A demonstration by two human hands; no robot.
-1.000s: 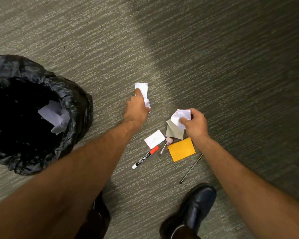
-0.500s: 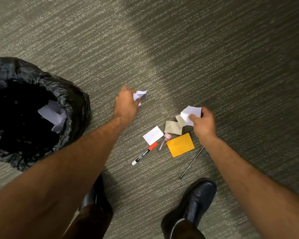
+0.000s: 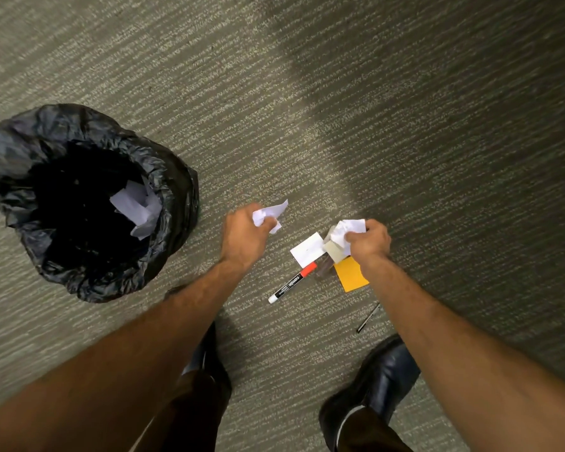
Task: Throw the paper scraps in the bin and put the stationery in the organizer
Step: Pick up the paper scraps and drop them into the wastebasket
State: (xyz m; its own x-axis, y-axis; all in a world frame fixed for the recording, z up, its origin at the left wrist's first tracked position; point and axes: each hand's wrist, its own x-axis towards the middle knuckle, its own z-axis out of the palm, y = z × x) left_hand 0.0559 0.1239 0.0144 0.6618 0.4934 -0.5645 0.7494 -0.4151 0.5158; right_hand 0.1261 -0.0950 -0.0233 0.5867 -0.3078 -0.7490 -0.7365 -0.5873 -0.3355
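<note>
My left hand [image 3: 245, 238] is closed around a crumpled white paper scrap [image 3: 269, 214], held above the carpet right of the bin [image 3: 177, 177]. My right hand [image 3: 369, 239] grips another crumpled white scrap [image 3: 346, 231]. Below the hands lie a flat white slip [image 3: 307, 249], a grey paper piece [image 3: 335, 251], an orange sticky note [image 3: 351, 275], a white marker with a red cap [image 3: 292, 282], a small clear tube [image 3: 323, 269] and a thin black pen [image 3: 368, 318]. The bin has a black liner and holds white paper [image 3: 134, 207].
Grey-green carpet [image 3: 405, 125] covers the floor all around. My two black shoes [image 3: 379, 383] stand at the bottom, just below the stationery. No organizer is in view.
Both hands have crumpled their scraps tighter and lifted them. The left hand moved slightly toward the bin side. The view shifted so the bin sits closer to the middle.
</note>
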